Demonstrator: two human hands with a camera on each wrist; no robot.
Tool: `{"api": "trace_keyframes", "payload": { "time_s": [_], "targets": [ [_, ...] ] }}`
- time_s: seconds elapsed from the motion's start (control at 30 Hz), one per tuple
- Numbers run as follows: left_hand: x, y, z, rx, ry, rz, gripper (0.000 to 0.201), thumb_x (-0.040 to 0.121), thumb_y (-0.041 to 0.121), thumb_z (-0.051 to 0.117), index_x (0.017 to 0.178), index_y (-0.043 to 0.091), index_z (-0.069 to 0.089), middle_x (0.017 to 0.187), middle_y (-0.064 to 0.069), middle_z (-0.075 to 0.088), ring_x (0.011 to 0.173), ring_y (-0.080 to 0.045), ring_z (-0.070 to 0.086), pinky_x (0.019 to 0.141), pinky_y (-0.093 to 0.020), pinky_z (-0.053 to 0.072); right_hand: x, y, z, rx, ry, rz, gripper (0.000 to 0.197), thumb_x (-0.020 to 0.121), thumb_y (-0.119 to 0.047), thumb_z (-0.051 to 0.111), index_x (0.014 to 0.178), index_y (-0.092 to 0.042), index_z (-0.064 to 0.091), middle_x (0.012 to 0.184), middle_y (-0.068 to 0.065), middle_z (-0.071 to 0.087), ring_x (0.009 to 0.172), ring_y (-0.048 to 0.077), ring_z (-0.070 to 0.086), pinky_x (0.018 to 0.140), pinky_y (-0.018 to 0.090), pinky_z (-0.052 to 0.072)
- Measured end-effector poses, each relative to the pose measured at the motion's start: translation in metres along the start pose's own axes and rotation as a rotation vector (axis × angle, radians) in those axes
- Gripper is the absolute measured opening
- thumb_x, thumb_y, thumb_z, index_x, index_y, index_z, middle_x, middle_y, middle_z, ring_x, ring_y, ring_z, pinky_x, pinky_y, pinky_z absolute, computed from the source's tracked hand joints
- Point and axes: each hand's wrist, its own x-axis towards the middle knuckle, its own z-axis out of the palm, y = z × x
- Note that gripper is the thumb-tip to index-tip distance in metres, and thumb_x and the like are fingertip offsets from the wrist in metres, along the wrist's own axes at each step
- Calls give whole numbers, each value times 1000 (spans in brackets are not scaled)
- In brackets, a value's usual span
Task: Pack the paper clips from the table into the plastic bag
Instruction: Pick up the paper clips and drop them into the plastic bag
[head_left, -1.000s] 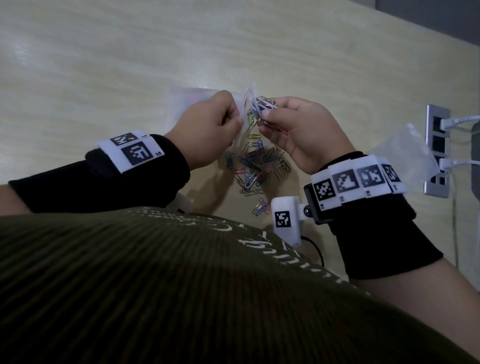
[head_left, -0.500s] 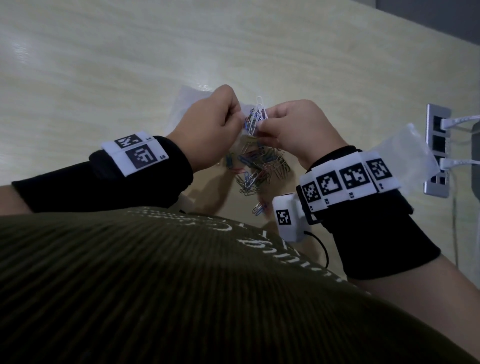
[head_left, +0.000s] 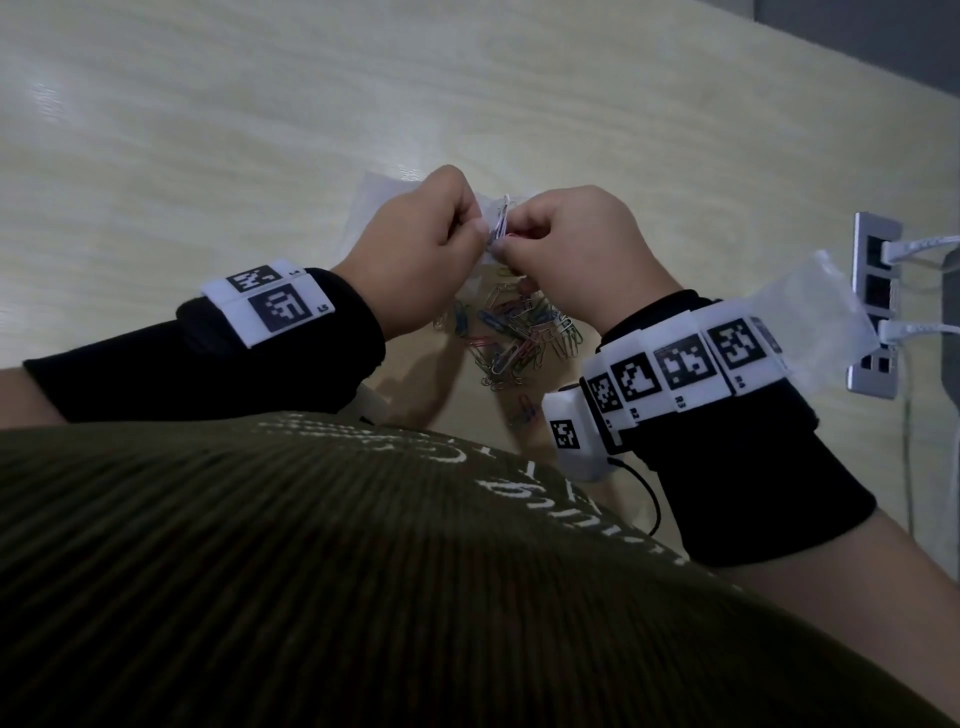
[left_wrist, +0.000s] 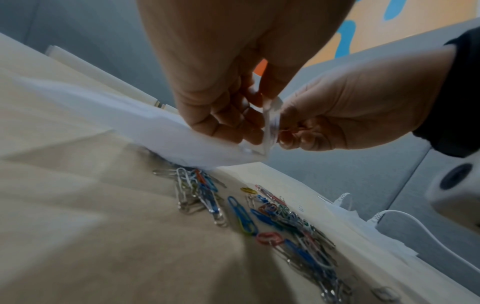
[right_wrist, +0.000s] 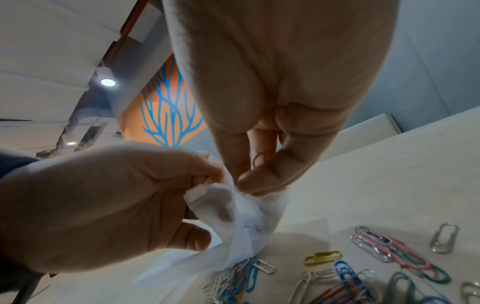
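A clear plastic bag (head_left: 375, 193) hangs above the table, its mouth pinched by my left hand (head_left: 480, 229). Its lower end droops onto the pile in the left wrist view, bag (left_wrist: 155, 127). My right hand (head_left: 505, 245) pinches a small bundle of paper clips (head_left: 502, 217) at the bag's mouth, touching the left fingers. In the right wrist view a red clip (right_wrist: 258, 159) shows between the right thumb and fingers, just above the bag (right_wrist: 246, 222). A pile of coloured and silver paper clips (head_left: 519, 338) lies on the table under both hands, seen also as the pile (left_wrist: 285, 222) and the pile (right_wrist: 376, 267).
Another clear plastic bag (head_left: 810, 317) lies at the right, beside a metal socket panel (head_left: 872, 306) with white cables plugged in. A lone pair of clips (head_left: 524, 408) lies near my body. The light wooden table (head_left: 260, 104) stretches far and left.
My right hand has moved left and up to the bag's mouth with its bundle of clips. The two hands now touch, and less of the bundle shows outside the bag.
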Motion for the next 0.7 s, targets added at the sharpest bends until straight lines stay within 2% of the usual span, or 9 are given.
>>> {"api": "trace_keyframes", "payload": {
  "time_s": [0.1,0.17,0.2,0.27,0.33,0.43,0.57,0.63,0.7],
  "targets": [
    [-1,2,0,-39,-14,10,6,91,17,49,84,16,48,72,-5,57,63,-17,50,64,-35,42,1,1,2,-9,-19,-6,21,84,-21,66,78,-2,71,77,17,67,71,29,66,70,39,54],
    [-2,3,0,-51,-10,13,7,90,16,49,84,15,48,75,-9,58,65,-19,50,63,-35,43,0,-1,1,-9,-38,13,25,85,-22,66,72,-1,69,62,11,56,58,22,53,59,30,43],
    [-2,3,0,-50,-7,11,7,90,16,49,84,15,48,74,-8,58,65,-19,50,63,-34,42,-1,-2,0,2,-48,23,27,86,-23,65,71,0,68,57,6,49,53,17,45,57,27,37],
    [-1,1,-1,-35,5,-1,7,90,17,49,84,15,48,69,-2,55,62,-16,49,58,-27,40,-2,-3,-3,36,-55,52,27,88,-24,63,78,0,71,58,5,48,52,14,42,58,30,39],
    [1,-1,-2,-10,30,-20,7,90,16,48,84,14,48,64,4,50,59,-10,45,52,-18,34,-1,-3,-6,72,-37,88,21,88,-25,61,85,-9,74,61,-2,55,57,13,50,67,33,49],
    [3,-5,-3,17,54,-34,7,90,15,47,83,14,48,64,6,47,58,-6,43,51,-15,33,0,-3,-8,176,34,146,12,83,-19,57,75,-25,65,71,-7,64,74,19,65,80,41,57],
    [2,-5,-2,8,16,-28,15,91,16,47,77,21,44,63,7,45,56,-2,43,50,-13,32,5,-8,-4,299,50,223,14,70,-19,50,76,-31,55,90,5,69,89,24,70,79,46,58],
    [1,-4,-1,-14,-7,-18,24,92,16,48,72,26,39,62,8,45,52,4,43,49,-11,32,6,-10,-1,309,4,210,14,73,-20,51,81,-31,53,101,6,69,97,25,68,83,47,57],
    [0,-2,-2,-22,-3,-13,24,92,15,47,71,26,40,62,8,44,53,3,43,49,-11,32,5,-9,2,280,-37,171,21,81,-12,45,94,-26,53,106,4,69,102,23,65,86,46,56]
  ]
}}
